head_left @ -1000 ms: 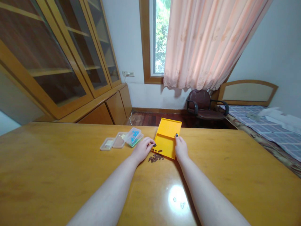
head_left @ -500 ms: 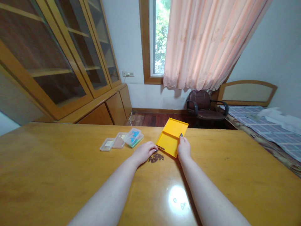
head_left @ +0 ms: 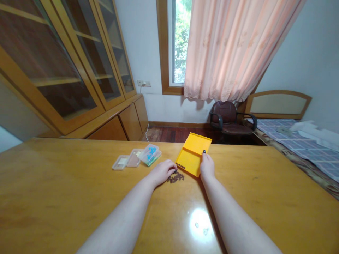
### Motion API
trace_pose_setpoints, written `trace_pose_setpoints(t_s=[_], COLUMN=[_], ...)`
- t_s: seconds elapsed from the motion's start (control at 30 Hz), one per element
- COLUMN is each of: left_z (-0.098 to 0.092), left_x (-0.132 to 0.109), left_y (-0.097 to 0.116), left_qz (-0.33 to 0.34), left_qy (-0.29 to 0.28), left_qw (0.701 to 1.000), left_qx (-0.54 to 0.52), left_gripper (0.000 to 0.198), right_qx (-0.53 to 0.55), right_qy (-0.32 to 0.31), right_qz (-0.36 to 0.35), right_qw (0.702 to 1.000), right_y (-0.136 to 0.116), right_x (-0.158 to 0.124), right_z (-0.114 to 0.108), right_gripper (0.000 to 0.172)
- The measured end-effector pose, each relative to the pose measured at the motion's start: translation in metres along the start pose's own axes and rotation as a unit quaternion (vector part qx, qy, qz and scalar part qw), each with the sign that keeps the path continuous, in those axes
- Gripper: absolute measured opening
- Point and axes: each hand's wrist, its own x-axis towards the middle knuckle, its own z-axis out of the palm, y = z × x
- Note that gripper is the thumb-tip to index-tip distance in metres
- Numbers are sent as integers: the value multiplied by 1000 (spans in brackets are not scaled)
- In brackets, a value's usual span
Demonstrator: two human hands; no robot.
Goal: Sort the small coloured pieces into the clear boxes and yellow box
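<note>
My right hand [head_left: 207,167] grips the right edge of an opened yellow plastic box [head_left: 191,160], thumb on top. The box is tilted, and a few small dark brown pieces [head_left: 181,166] lie along its lower left edge. Beside that corner, my left hand [head_left: 164,172] rests on the table with its fingertips pinched together at a loose pile of small dark brown pieces [head_left: 177,177]. Whatever is between those fingertips is too small to make out.
Left of my hands stand clear plastic cases: one with blue pieces [head_left: 151,152], one with pale pieces [head_left: 134,158], and a small one [head_left: 120,162]. The wooden table [head_left: 66,194] ends just beyond the box. Further off are a chair [head_left: 226,116], a bed and a glass-fronted cabinet.
The left fingertips have shifted slightly, drawing a little down and left at the pile. My right hand and the yellow box stay practically still.
</note>
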Motion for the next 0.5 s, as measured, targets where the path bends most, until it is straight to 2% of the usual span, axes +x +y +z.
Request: trace_pose_setpoints(t_s=[0.1,0.17,0.27,0.4,0.5], left_z=[-6,-5,13,47,56], left_x=[-4,-10,-19,-27,-29], left_y=[13,28,55,76,76], left_qz=[39,79,105,64,29], left_qy=[-3,-35,-81,-123,-159], left_qw=[999,995,986,981,976], left_qx=[24,56,100,133,145], left_gripper=[14,17,31,74,80], right_qx=[8,14,2,7,19], right_qy=[7,17,41,56,60], right_qz=[-1,1,0,1,3], right_qw=[1000,1000,999,998,998], right_y=[1,0,-4,-10,-11], right_x=[2,3,4,3,2], right_z=[-1,-3,-5,-6,-4], right_gripper=[38,38,37,33,31])
